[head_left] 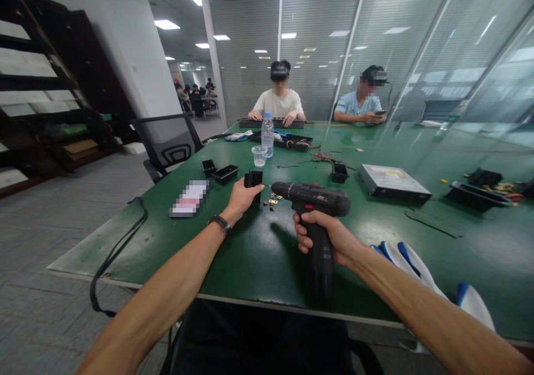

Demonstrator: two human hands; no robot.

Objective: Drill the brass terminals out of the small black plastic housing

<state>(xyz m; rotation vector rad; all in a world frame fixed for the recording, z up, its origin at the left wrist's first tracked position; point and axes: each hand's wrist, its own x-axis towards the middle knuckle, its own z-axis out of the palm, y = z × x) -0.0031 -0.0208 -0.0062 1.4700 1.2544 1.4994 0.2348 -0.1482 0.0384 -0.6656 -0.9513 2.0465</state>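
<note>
My right hand point(319, 233) is wrapped round the handle of a black cordless drill point(311, 197), held level with its bit pointing left. A small black plastic box-like part point(255, 181) stands on edge in my left hand point(242, 200), fingers closed on it. The drill's thin bit reaches to the part's right side; whether it touches cannot be told. Below the bit, small brass-coloured pieces point(273, 201) and screws lie loose on the green table point(233, 275).
Black plastic trays point(225, 173), a cup point(259, 155), and a water bottle point(267, 136) stand beyond my hands. A silver disc drive point(394, 183) lies right, white-and-blue gloves point(411, 264) near my right forearm. A strap point(120, 247) hangs over the left edge. Two people sit opposite.
</note>
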